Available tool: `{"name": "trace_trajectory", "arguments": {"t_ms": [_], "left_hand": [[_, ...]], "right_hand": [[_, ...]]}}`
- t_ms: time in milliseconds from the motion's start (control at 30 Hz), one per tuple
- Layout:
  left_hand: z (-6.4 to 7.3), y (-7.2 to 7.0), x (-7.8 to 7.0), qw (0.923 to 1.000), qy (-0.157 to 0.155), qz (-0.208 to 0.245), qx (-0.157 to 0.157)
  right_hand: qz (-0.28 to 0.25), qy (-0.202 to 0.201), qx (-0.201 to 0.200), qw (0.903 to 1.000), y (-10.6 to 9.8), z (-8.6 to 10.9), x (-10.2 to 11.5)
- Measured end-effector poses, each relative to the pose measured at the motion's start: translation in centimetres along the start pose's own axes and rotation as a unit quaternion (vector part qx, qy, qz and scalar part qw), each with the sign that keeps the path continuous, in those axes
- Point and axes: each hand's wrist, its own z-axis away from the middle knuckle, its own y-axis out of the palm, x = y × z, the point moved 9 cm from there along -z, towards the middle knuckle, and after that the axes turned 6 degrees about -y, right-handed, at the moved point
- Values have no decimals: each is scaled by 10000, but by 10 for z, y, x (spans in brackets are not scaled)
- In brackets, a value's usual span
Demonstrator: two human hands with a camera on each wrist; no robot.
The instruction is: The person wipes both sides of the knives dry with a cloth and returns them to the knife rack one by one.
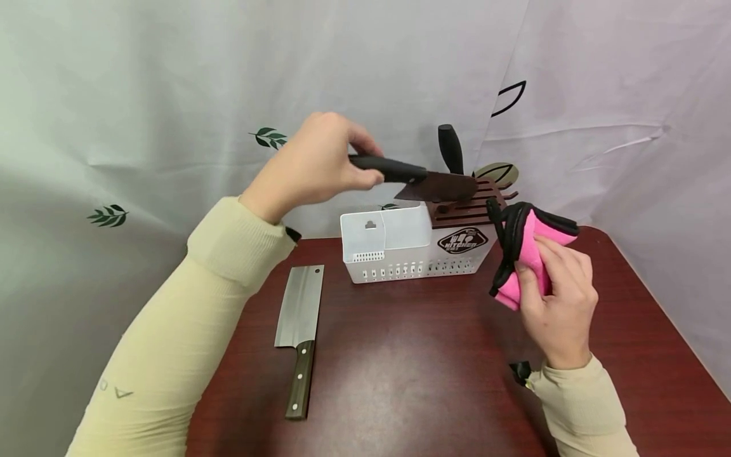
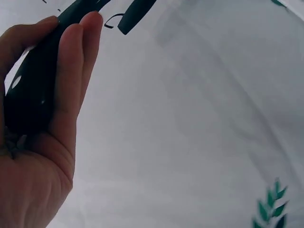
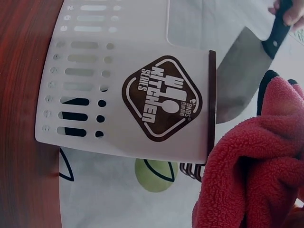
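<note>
My left hand (image 1: 320, 158) grips the black handle of a kitchen knife (image 1: 440, 186), which lies nearly level just over the brown slotted top of a white knife holder (image 1: 400, 270). Whether the blade touches the slots, I cannot tell. In the right wrist view, the broad steel blade (image 3: 240, 71) shows beside the holder's brown rim. Another black handle (image 1: 450, 149) rises from the back of the slotted top. To the holder's right, my right hand (image 1: 562, 304) holds a bunched pink cloth (image 1: 533, 254) with black edging, raised above the table.
A cleaver (image 1: 302, 311) with a wooden handle lies flat on the dark red table (image 1: 388, 368), left of the holder, handle towards me. The holder's left part is an open white basket. A pale curtain (image 1: 171, 82) with leaf prints hangs behind the table.
</note>
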Motion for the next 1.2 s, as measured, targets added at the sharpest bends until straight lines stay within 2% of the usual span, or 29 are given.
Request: {"name": "trace_trajectory", "arguments": {"t_ms": [233, 367, 500, 567, 767, 833, 967, 1100, 1200], "left_hand": [[-31, -19, -21, 9994, -250, -93, -227], [-50, -21, -30, 9989, -340, -110, -300], [-66, -19, -44, 9985, -217, -291, -403], [-73, -15, -51, 9986, -172, -245, -429], [-87, 6, -65, 9988, -164, 352, -293], [-91, 13, -69, 9990, -131, 342, -248], [-95, 27, -75, 9997, 20, 46, -225], [-98, 45, -79, 9999, 88, -114, 1], [-100, 58, -81, 9998, 65, -64, 157]], "right_hand": [[18, 17, 29, 10000, -2, 7, -13], [-3, -5, 6, 10000, -4, 8, -15], [2, -25, 8, 10000, -4, 7, -16], [6, -25, 11, 10000, -4, 7, -17], [22, -18, 35, 10000, -4, 9, -17], [16, -20, 7, 10000, -5, 9, -17], [-3, -19, -6, 10000, -5, 9, -17], [-7, -19, 3, 10000, -4, 9, -17], [-11, -31, -13, 10000, -4, 9, -17]]}}
